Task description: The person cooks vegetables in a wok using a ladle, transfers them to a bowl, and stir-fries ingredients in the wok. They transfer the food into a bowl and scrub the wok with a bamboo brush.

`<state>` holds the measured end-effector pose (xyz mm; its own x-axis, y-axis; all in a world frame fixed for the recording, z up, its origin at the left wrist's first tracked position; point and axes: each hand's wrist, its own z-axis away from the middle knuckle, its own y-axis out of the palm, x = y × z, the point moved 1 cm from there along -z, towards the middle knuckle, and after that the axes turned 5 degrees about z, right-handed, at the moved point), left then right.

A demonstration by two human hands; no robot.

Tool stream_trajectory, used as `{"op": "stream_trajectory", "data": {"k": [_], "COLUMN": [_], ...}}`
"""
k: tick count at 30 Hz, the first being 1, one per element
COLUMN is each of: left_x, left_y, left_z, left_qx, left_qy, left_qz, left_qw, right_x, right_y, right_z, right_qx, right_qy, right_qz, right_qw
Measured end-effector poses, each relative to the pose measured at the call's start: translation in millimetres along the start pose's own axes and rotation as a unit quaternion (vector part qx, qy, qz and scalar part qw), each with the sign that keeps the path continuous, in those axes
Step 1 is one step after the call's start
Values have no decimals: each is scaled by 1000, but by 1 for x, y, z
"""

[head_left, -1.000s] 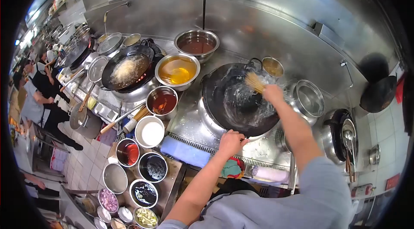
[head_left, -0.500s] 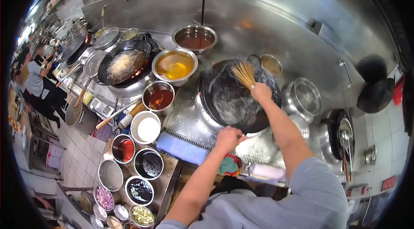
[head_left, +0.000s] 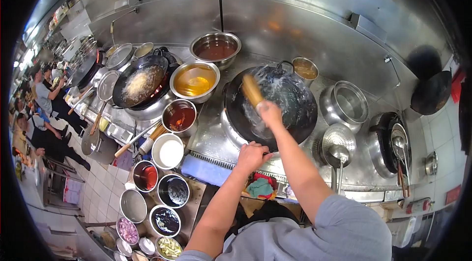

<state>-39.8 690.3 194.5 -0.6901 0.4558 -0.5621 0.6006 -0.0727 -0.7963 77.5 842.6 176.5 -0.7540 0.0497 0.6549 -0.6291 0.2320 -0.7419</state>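
Observation:
My right hand (head_left: 270, 112) is closed round the handle end of a bamboo wok brush (head_left: 252, 90), blurred by motion, with its bristles pointing to the far left side of the large black wok (head_left: 300, 108). Foamy water streaks the inside of this wok. At the near rim, my left hand (head_left: 253, 157) is closed on the wok's edge; what exactly its fingers wrap round is partly hidden. A folded blue cloth (head_left: 209, 168) lies just left of my left hand. Below that hand are a green and a red cloth (head_left: 260, 187).
Left stand a bowl of yellow oil (head_left: 195, 82), a bowl of brown liquid (head_left: 215, 48) and a second wok (head_left: 141, 84) with bubbling food. Several seasoning pots (head_left: 167, 151) line the near left. A perforated strainer (head_left: 338, 139) with a ladle sits right. Other people (head_left: 44, 95) are far left.
My right hand and the brush have swept left across the wok. My left hand stays at the near rim. The view has shifted slightly, and the strainer and ladle now show beside my right arm.

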Motion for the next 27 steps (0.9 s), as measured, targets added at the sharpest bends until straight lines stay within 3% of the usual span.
{"op": "stream_trajectory", "data": {"k": [1,2,3,6,7,8,9,10,13,16,17,19,21,22,23,25,27], "left_x": [-1,0,1,7,8,11,15,18,29,36,36,36,36,36,39,42,40], "left_y": [1,0,-2,-9,-12,-12,-13,-14,-14,-11,-13,-11,-6,-5,0,1,-1], "left_z": [0,0,2,2,2,4,3,0,-5,-7,-7,-6,-6,-7,-8,-8,-5], "left_qx": [1,0,-5,0,9,10,6,1,-10,-12,-26,-61,-72,-85,-109,-110,-107], "left_qy": [-3,-6,-3,4,-3,-10,-9,-5,9,42,47,56,61,65,71,72,79], "left_qz": [-4,-9,-9,-9,0,-1,-7,-13,-13,24,34,46,21,-4,-5,7,19], "left_qw": [1000,1000,1000,1000,1000,1000,1000,1000,1000,999,998,995,995,994,991,991,991], "right_x": [3,-5,-19,-31,-49,-30,-19,-13,-14,-23,-25,-39,-59,-34,-37,-26,-17], "right_y": [-17,-33,-56,-149,-162,-177,-177,-163,-102,-90,-103,-134,-166,-177,-167,-113,-70], "right_z": [29,59,79,75,46,24,1,-24,-54,-8,14,39,5,-10,-36,-75,-50], "right_qx": [49,82,135,272,252,242,211,179,63,116,150,188,237,205,151,76,12], "right_qy": [-77,-110,-159,-98,-153,-96,-118,-51,-49,-69,-129,-104,-123,-119,-156,-127,-92], "right_qz": [29,-27,25,222,303,348,406,420,316,300,321,362,417,483,479,424,312], "right_qw": [995,990,978,931,906,900,881,888,945,944,926,907,869,843,851,894,946]}}
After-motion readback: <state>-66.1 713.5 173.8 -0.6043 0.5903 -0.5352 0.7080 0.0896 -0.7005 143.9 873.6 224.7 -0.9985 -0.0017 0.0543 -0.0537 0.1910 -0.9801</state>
